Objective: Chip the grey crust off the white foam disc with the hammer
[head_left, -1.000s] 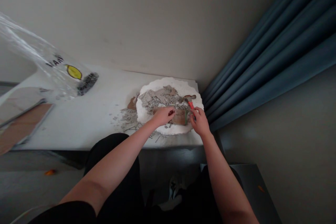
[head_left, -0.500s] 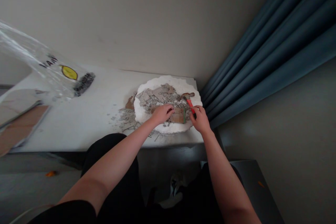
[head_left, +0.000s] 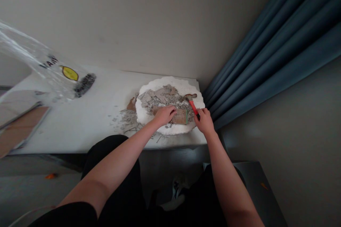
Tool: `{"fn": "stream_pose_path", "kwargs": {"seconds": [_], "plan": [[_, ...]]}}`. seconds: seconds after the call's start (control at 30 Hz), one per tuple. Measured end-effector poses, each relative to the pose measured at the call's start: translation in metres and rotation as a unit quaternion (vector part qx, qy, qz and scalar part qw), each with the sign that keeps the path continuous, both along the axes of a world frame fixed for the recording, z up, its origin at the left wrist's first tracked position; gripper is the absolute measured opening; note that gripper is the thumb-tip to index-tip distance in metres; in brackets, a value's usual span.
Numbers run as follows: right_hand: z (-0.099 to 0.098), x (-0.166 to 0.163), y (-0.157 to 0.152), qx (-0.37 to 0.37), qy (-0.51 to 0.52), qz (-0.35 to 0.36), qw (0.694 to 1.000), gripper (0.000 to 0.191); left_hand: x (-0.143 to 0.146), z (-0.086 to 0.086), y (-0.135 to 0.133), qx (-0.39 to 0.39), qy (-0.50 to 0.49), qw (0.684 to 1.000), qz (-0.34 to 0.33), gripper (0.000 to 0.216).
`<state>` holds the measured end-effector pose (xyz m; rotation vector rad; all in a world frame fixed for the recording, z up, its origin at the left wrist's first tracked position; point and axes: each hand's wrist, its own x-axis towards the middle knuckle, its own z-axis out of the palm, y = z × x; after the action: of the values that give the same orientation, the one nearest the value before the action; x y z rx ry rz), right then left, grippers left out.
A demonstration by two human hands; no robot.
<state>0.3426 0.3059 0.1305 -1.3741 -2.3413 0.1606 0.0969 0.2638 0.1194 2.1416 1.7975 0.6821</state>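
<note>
Pale wall runs behind a white counter, with blue curtains hanging down at my right; on the counter's far right corner lies a round white foam slab (its edge is ragged), heaped with grey broken pieces and a brown board; more grey crumbs spill off its left side onto the counter. My left hand rests curled on the rubble, fingertips pressed to the brown board's left end; whether it pinches anything I cannot tell. My right hand is closed around the orange handle of a small hammer, whose metal head lies on the pieces near the slab's far right edge. Off to the left a clear plastic bag with a yellow label sits on the counter; nearer me a flat brown panel lies at the left edge.
</note>
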Motion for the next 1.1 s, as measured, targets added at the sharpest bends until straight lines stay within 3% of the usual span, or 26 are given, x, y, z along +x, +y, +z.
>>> {"fn": "stream_pose_path", "kwargs": {"seconds": [0.43,0.7,0.9,1.0,1.1], "plan": [[0.005,-0.004,-0.006,-0.102,-0.128,-0.064,0.985,0.046,0.002,0.000,-0.001,0.009,0.038,0.999,0.001,0.023],[0.016,-0.017,-0.011,-0.090,-0.194,-0.109,0.971,0.053,0.005,0.000,-0.002,0.010,0.055,0.998,-0.001,0.023],[0.020,-0.013,-0.009,-0.174,-0.128,-0.122,0.969,0.059,0.005,-0.002,-0.003,0.023,0.056,0.998,-0.005,0.022],[0.024,-0.004,-0.011,-0.194,-0.016,-0.076,0.978,0.061,0.006,-0.003,-0.004,0.028,0.054,0.998,-0.003,0.024],[0.033,0.003,-0.028,-0.158,0.135,-0.003,0.978,0.058,0.007,-0.004,-0.004,0.033,0.054,0.998,0.003,0.025]]}}
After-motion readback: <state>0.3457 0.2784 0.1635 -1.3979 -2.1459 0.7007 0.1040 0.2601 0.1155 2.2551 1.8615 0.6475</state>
